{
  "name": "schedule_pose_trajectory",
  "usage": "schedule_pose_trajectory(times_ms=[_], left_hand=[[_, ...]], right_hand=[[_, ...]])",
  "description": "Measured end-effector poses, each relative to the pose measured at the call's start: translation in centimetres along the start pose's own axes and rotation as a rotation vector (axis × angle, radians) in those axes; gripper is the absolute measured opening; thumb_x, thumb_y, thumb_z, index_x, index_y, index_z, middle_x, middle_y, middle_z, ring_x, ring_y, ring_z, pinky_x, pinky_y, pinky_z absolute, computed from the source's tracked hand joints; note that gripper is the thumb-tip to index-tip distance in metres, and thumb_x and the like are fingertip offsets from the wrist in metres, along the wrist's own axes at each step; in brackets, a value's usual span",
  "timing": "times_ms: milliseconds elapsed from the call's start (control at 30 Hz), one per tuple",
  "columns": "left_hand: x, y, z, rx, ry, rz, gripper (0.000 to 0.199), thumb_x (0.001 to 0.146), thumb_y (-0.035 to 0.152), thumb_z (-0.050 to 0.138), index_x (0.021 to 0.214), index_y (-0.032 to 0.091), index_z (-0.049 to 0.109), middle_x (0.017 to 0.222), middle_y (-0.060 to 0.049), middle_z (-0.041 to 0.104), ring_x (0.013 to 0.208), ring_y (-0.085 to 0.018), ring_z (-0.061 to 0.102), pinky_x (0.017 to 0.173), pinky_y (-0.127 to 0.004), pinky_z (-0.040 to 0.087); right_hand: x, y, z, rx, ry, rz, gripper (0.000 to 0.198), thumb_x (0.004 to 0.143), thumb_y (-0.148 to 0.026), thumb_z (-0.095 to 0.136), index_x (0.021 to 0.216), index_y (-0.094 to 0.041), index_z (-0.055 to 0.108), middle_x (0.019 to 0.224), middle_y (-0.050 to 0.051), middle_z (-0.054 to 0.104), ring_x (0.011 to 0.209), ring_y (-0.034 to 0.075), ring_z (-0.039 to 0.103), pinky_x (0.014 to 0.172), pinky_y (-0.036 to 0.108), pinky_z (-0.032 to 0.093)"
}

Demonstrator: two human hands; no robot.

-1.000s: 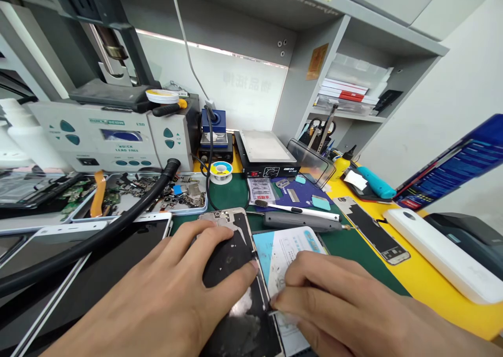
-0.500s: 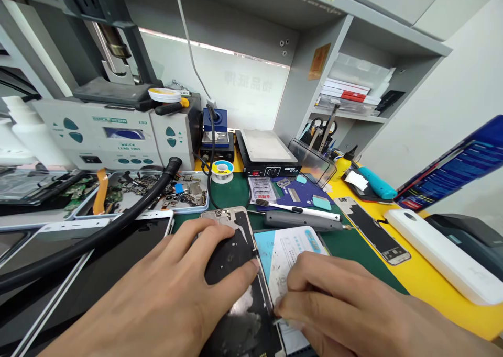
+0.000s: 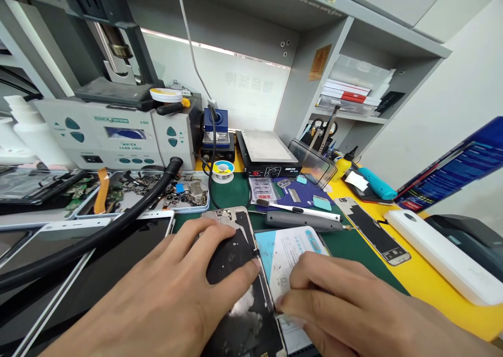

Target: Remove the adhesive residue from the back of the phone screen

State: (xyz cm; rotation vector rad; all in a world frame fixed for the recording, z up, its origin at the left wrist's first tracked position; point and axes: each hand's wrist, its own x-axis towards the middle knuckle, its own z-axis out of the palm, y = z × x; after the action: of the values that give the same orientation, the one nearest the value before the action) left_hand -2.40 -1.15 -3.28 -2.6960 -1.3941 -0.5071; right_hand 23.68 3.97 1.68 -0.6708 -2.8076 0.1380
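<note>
My left hand (image 3: 188, 273) lies across a stripped phone (image 3: 239, 304), a black inner face in a pale metal frame. Its fingers reach over the top part and the thumb presses by the right edge, gripping the phone. Against that same edge, lower down, my right hand (image 3: 330, 299) is closed in a pinch. A thin, pale sliver shows below its fingertips, but most of what it holds is hidden. Beneath the right hand lies a white and blue printed card (image 3: 283, 252), partly covered by it.
A black hose (image 3: 129, 218) crosses phones and a parts tray (image 3: 196, 208) on the left. Beyond the phone lie a grey pen-shaped tool (image 3: 302, 221), a brush (image 3: 310, 211), a solder spool (image 3: 222, 172) and a heating plate (image 3: 267, 150). A phone panel (image 3: 373, 231) and white bar (image 3: 440, 257) lie right.
My right hand has shifted very slightly along the phone's edge, still pinched. My left hand stays on the phone in the same grip.
</note>
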Motion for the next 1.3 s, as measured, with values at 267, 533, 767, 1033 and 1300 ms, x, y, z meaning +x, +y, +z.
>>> schedule_pose_trajectory(times_ms=[267, 533, 767, 1033, 1300], left_hand=[[0.8, 1.4, 0.5, -0.052, 0.100, -0.067, 0.063, 0.085, 0.054, 0.077, 0.145, 0.039, 0.064, 0.142, -0.008, 0.063, 0.145, -0.039, 0.050, 0.117, -0.056, 0.052], [0.6, 0.0, -0.3, 0.012, 0.001, 0.009, 0.086, 0.077, 0.055, 0.084, 0.156, 0.045, 0.052, 0.147, -0.007, 0.060, 0.135, -0.037, 0.058, 0.102, -0.052, 0.062], [0.1, -0.4, -0.4, 0.028, 0.003, 0.028, 0.091, 0.076, 0.065, 0.084, 0.159, 0.047, 0.049, 0.145, -0.006, 0.061, 0.132, -0.037, 0.060, 0.097, -0.050, 0.063], [0.3, -0.1, -0.4, 0.036, 0.005, 0.017, 0.097, 0.074, 0.058, 0.086, 0.161, 0.048, 0.045, 0.145, -0.006, 0.060, 0.130, -0.036, 0.060, 0.096, -0.050, 0.064], [-0.1, -0.1, 0.1, 0.022, 0.004, 0.025, 0.091, 0.074, 0.062, 0.085, 0.156, 0.047, 0.050, 0.145, -0.007, 0.060, 0.132, -0.038, 0.059, 0.095, -0.052, 0.064]], right_hand=[[-2.4, 1.0, 0.0, 0.149, -0.075, -0.025, 0.022, 0.111, -0.020, 0.054, 0.116, -0.025, 0.075, 0.104, 0.004, 0.073, 0.087, 0.015, 0.072, 0.080, 0.020, 0.061], [-2.4, 1.0, 0.1, 0.157, -0.080, 0.002, 0.023, 0.110, -0.017, 0.054, 0.120, -0.025, 0.073, 0.108, 0.003, 0.074, 0.095, 0.016, 0.075, 0.084, 0.022, 0.061], [-2.4, 1.0, -0.2, 0.191, -0.100, -0.020, 0.021, 0.110, -0.019, 0.056, 0.121, -0.026, 0.073, 0.107, 0.003, 0.073, 0.092, 0.015, 0.074, 0.083, 0.020, 0.061], [-2.8, 0.9, -0.1, 0.148, -0.085, -0.023, 0.024, 0.114, -0.021, 0.049, 0.119, -0.026, 0.073, 0.106, 0.002, 0.074, 0.090, 0.015, 0.074, 0.082, 0.021, 0.061], [-2.5, 0.8, -0.4, 0.159, -0.080, -0.010, 0.024, 0.109, -0.015, 0.054, 0.120, -0.025, 0.073, 0.104, 0.003, 0.073, 0.091, 0.015, 0.074, 0.084, 0.021, 0.061]])
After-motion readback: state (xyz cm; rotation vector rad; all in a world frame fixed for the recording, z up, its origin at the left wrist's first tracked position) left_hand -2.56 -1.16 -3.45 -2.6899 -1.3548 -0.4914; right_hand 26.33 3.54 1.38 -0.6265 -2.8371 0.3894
